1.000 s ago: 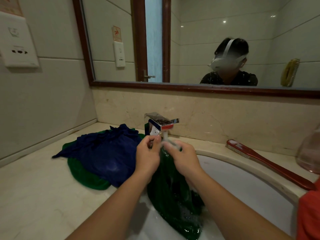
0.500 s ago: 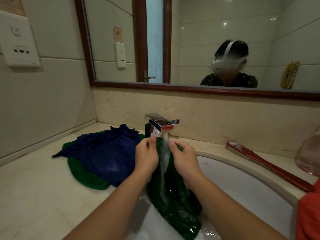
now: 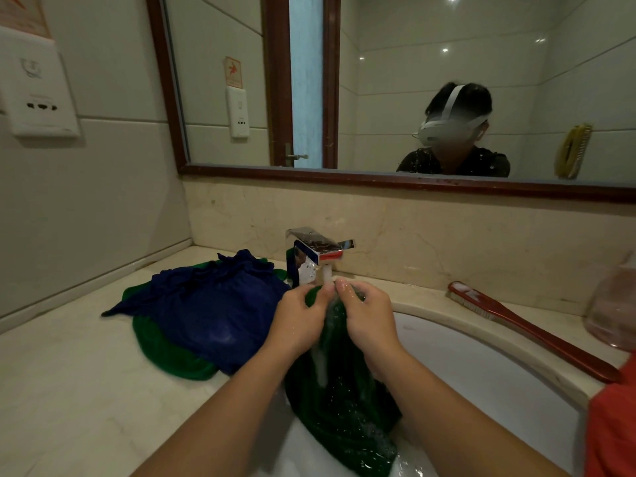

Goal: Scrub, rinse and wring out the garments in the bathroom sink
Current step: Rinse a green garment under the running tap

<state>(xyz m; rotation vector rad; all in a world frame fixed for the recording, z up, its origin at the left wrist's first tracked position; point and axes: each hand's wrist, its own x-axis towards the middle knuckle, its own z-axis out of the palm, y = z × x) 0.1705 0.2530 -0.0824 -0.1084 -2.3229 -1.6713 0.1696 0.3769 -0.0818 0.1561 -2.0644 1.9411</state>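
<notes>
A wet dark green garment (image 3: 344, 411) hangs from both my hands into the white sink (image 3: 488, 383). My left hand (image 3: 297, 320) and my right hand (image 3: 366, 318) grip its top edge side by side, just under the chrome faucet (image 3: 315, 253). Water runs from the spout between my hands and down the cloth. A blue garment (image 3: 213, 304) lies on another green garment (image 3: 165, 352) on the counter to the left of the sink.
A red long-handled brush (image 3: 530, 328) lies on the counter behind the sink at the right. A clear bottle (image 3: 616, 304) stands at the far right edge. Something red (image 3: 612, 428) fills the lower right corner. A mirror (image 3: 413, 80) hangs above the backsplash.
My hands stay under the faucet on the green garment, shifting slightly against each other. The stream now falls between them and runs down the cloth.
</notes>
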